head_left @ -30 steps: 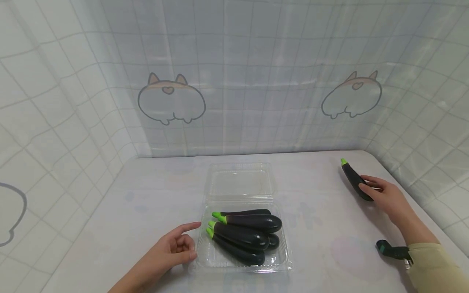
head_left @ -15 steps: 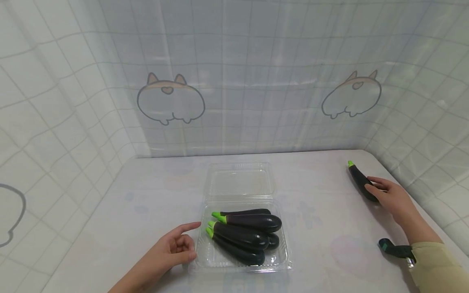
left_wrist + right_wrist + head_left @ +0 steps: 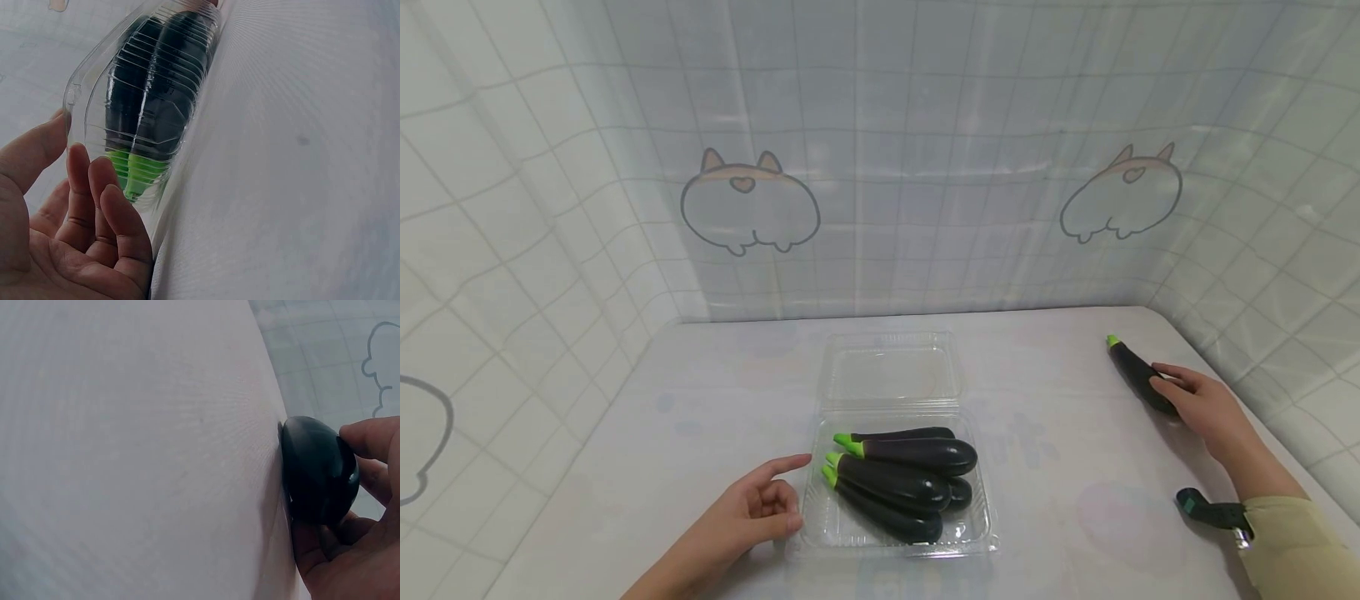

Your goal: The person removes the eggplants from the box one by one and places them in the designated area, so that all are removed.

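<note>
A clear plastic clamshell box (image 3: pixel 983 533) lies with its lid folded back, and several dark eggplants (image 3: pixel 917 457) with green stems are piled in its base. My left hand (image 3: pixel 748 508) is at the box's left side, index finger stretched to the rim and thumb by the near corner. The left wrist view has the thumb against the rim and the other fingers loosely bent beside the wall. Far to the right, my right hand (image 3: pixel 1206 417) holds a single eggplant (image 3: pixel 1126 367) between thumb and fingers. Its rounded end (image 3: pixel 319 469) shows low at the table surface.
The lid (image 3: pixel 891 375) lies flat behind the base. Grid-patterned curtains (image 3: pixel 940 208) close in the white table (image 3: pixel 1045 500) at the back and sides. A dark wrist-camera mount (image 3: pixel 1210 510) sticks out from the right sleeve.
My right hand has moved slightly to the right with the eggplant, then stayed almost still. The left hand and the box have not moved.
</note>
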Action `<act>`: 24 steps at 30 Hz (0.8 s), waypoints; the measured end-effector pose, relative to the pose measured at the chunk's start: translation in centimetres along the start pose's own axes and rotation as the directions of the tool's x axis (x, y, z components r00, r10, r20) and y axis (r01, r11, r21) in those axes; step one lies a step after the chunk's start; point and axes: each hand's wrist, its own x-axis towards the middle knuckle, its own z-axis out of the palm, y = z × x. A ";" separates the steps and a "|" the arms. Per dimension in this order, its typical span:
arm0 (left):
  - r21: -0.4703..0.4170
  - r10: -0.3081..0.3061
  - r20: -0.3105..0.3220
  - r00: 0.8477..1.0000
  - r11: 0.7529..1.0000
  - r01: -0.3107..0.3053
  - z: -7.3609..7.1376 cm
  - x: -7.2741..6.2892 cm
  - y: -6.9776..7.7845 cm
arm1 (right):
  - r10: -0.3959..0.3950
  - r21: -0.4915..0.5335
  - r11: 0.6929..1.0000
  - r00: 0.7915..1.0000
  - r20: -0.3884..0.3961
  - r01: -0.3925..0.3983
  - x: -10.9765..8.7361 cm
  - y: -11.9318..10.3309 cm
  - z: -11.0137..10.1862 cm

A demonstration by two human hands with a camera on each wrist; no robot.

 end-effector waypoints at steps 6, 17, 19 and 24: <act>0.001 0.001 0.000 1.000 1.000 -0.001 0.0 0.0 0.0 | 0.010 -0.020 1.000 1.000 0.016 -0.010 0.1 0.0 -0.1; -0.008 -0.004 0.008 1.000 1.000 0.004 0.0 0.1 0.1 | 0.016 -0.019 1.000 1.000 0.017 -0.015 0.0 0.1 -0.2; -0.008 -0.001 0.009 1.000 1.000 0.001 0.0 0.1 0.1 | 0.019 -0.022 1.000 1.000 0.017 -0.019 0.0 0.1 -0.2; -0.005 0.003 0.005 1.000 1.000 -0.003 0.0 0.0 0.0 | 0.024 -0.054 0.998 1.000 0.018 -0.023 0.2 0.0 -0.3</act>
